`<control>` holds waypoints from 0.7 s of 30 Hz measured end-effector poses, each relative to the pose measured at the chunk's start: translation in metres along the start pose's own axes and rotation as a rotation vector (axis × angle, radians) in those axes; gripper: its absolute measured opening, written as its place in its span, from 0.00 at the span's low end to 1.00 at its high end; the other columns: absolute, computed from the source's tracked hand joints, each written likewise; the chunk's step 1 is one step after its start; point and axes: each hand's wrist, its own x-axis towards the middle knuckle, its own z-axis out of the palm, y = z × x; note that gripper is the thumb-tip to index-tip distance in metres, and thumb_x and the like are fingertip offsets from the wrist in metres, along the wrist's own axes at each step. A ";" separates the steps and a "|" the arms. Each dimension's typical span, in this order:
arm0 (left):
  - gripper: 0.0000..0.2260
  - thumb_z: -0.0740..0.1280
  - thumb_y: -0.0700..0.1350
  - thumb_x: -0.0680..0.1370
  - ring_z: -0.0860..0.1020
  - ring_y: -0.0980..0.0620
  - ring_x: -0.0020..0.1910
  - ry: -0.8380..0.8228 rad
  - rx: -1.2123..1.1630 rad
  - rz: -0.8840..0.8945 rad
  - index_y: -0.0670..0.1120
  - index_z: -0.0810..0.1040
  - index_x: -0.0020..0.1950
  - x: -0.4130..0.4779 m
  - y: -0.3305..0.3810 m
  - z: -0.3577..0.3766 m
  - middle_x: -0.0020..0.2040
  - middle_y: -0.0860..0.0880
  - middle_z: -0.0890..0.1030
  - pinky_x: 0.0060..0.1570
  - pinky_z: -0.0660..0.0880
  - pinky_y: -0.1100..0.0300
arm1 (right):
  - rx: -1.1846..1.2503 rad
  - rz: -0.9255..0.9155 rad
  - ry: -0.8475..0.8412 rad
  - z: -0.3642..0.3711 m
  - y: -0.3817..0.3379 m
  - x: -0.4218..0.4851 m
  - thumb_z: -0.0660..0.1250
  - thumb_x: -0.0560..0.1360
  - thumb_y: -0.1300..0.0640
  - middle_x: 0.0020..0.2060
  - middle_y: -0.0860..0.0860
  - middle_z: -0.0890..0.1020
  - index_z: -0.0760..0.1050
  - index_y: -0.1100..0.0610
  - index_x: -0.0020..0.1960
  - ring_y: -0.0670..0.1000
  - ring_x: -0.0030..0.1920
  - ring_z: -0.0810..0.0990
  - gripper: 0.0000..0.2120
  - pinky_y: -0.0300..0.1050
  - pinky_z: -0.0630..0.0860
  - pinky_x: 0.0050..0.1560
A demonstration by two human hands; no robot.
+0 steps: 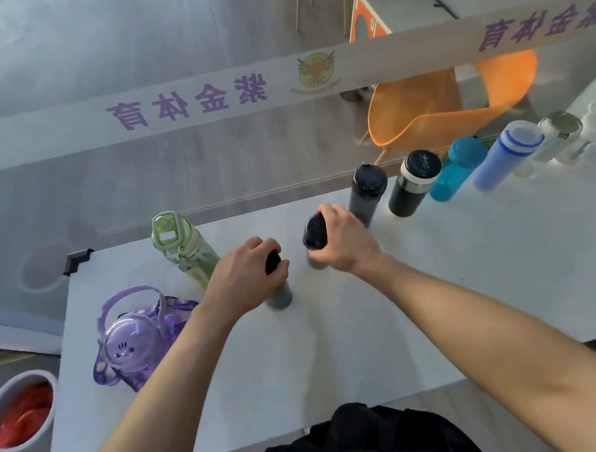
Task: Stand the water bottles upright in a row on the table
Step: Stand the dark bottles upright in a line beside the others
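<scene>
My left hand (pixel 248 277) is closed over the black cap of a grey bottle (pixel 279 297) that stands upright mid-table. My right hand (pixel 344 240) grips a second grey bottle with a black cap (pixel 314 230), also upright, just right of it. Behind them a row of upright bottles runs to the right: a grey one (pixel 365 193), a black one (pixel 413 184), a teal one (pixel 457 171), a pale blue one (pixel 504 154) and white ones (pixel 560 139). A green bottle (pixel 184 247) stands to the left. A round purple bottle (pixel 132 339) with a strap sits at the table's left.
The white table (pixel 452 300) fills the middle. A black bag (pixel 358 447) lies at its near edge. A white bin (pixel 20 410) with red contents stands on the floor at left. A banner tape (pixel 195 102) and an orange chair (pixel 443 102) lie beyond.
</scene>
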 end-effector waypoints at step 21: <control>0.30 0.81 0.53 0.71 0.80 0.44 0.51 -0.027 -0.068 0.004 0.53 0.72 0.69 -0.008 -0.014 0.006 0.60 0.52 0.78 0.49 0.80 0.50 | -0.008 0.017 -0.056 -0.002 0.011 0.078 0.82 0.69 0.46 0.64 0.57 0.75 0.69 0.56 0.74 0.62 0.65 0.78 0.40 0.56 0.77 0.66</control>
